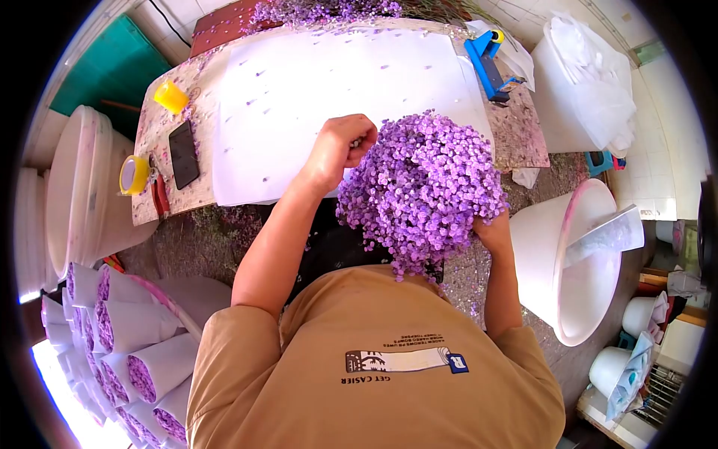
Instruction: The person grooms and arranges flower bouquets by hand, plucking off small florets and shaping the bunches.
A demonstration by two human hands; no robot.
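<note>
A full, round bunch of small purple flowers (426,187) is held up in front of my chest, near the table's front edge. My right hand (493,230) is closed at the right side of the bunch, its fingers mostly hidden behind the blossoms. At the bunch's upper left, my left hand (344,147) has its fingers curled in. Whatever those fingers may pinch is too small to make out. Under and beyond my left hand lies a large white paper sheet (314,82), dotted with fallen petals.
On the table's left are yellow tape rolls (134,175), a black phone (184,155) and red-handled pliers (160,193). A blue tape dispenser (488,66) stands right. Loose purple flowers (321,10) lie behind. White tubs (557,262) flank me; paper-wrapped bunches (138,344) are stacked lower left.
</note>
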